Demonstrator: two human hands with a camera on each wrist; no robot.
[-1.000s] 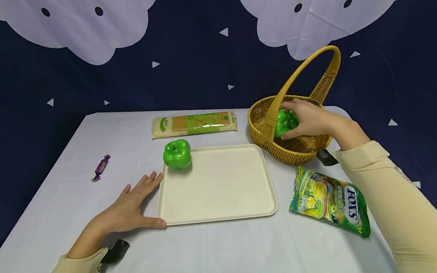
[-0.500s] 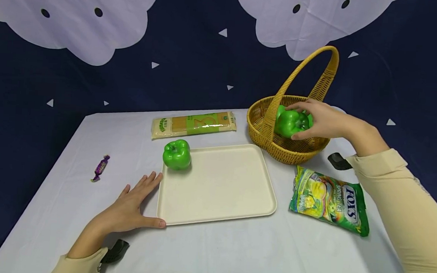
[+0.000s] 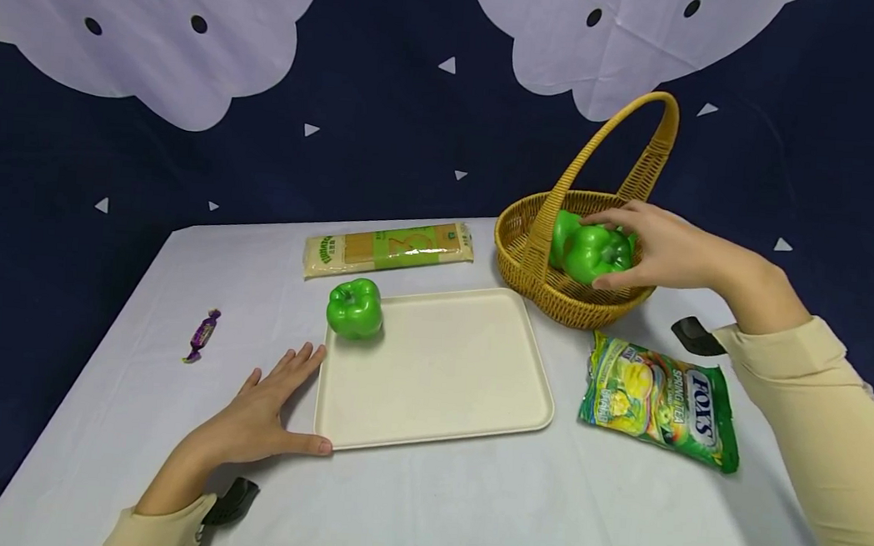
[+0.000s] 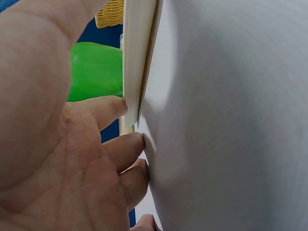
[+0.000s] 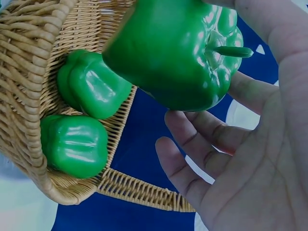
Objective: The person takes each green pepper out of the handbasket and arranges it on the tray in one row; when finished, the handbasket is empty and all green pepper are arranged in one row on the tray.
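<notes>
My right hand [image 3: 664, 249] holds a shiny green bell pepper [image 3: 594, 254] between thumb and fingers, over the right side of the wicker basket [image 3: 577, 311]. In the right wrist view the held pepper [image 5: 168, 53] has its stem toward the palm. Two more green bell peppers, an upper one [image 5: 94, 84] and a lower one [image 5: 74, 147], lie inside the basket. My left hand [image 3: 259, 417] rests with spread fingers beside the cream tray [image 3: 438, 373], thumb and index fingertip at its left edge. Another green bell pepper [image 3: 355, 310] sits at the tray's back left corner.
Behind the tray lies a pack of noodles [image 3: 389, 250]. A green FOX'S candy bag [image 3: 662, 404] is in front of the basket, at the right. On the left a purple wrapped candy [image 3: 202, 336] lies on the white tablecloth [image 3: 453, 508]. The basket's tall handle [image 3: 603, 141] arches upward.
My right hand has drawn the bell pepper to the right within the basket's outline, and another pepper now shows behind it. The left hand and tray have stayed in place.
</notes>
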